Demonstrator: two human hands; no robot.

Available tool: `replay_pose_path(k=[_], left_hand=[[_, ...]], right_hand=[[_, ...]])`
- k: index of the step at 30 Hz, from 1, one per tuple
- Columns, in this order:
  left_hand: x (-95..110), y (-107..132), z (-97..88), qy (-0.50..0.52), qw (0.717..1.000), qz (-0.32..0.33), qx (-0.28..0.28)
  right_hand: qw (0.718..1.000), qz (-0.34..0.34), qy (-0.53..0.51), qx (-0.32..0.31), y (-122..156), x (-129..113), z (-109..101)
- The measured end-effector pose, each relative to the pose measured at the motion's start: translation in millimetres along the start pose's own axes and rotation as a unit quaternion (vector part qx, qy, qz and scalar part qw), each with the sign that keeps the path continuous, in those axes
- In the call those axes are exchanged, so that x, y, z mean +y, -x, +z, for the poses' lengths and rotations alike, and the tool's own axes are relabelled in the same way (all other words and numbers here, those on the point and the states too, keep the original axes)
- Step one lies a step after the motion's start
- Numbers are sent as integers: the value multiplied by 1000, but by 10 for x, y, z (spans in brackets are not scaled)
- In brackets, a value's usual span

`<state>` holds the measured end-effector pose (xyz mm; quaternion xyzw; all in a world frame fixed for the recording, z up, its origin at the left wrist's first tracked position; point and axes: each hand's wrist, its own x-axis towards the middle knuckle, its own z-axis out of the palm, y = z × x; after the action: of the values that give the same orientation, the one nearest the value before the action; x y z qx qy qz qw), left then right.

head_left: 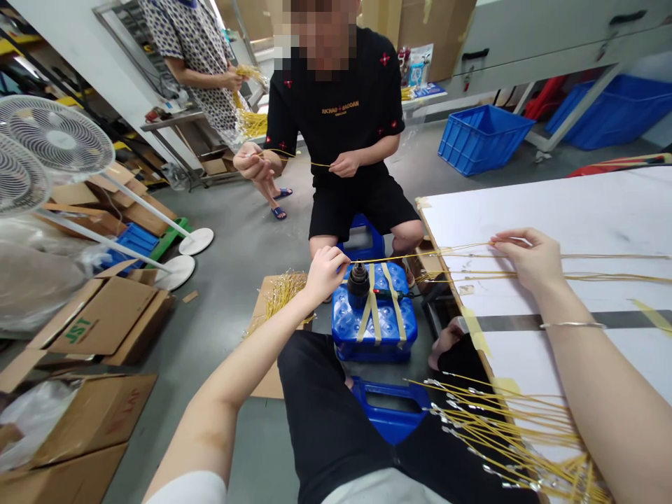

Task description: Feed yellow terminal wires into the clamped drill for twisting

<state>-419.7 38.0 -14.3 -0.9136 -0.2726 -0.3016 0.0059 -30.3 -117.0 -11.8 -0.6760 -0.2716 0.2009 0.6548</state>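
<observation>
Pinching thin yellow wires [446, 250], right hand [528, 260] seemingly.

Only legible bits here: green "JST" on a cardboard box [105, 315], and gold lettering on a co-worker's black T-shirt [340, 110], maybe "RICHAO BAODAN", not sure. Red print on the lower carton [89, 420] is too blurry to read.

The person is wearing a white short-sleeved top [189, 488], black shorts [330, 413], and a thin silver bangle [572, 325] on the right wrist [551, 308].
</observation>
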Motion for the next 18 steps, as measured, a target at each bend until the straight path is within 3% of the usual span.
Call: replay_pose_path(k=[5,10,18], left_hand=[[25,-21,-52,-7,1000,6,16],[171,-72,-244,19,999,41,25],[635,-146,-575,81,994,76,12]], right_hand=[[1000,-10,11,5,22,-99,-25],[997,-29,56,34,120,-460,-153],[984,-72,152,64,334,-937,-749]])
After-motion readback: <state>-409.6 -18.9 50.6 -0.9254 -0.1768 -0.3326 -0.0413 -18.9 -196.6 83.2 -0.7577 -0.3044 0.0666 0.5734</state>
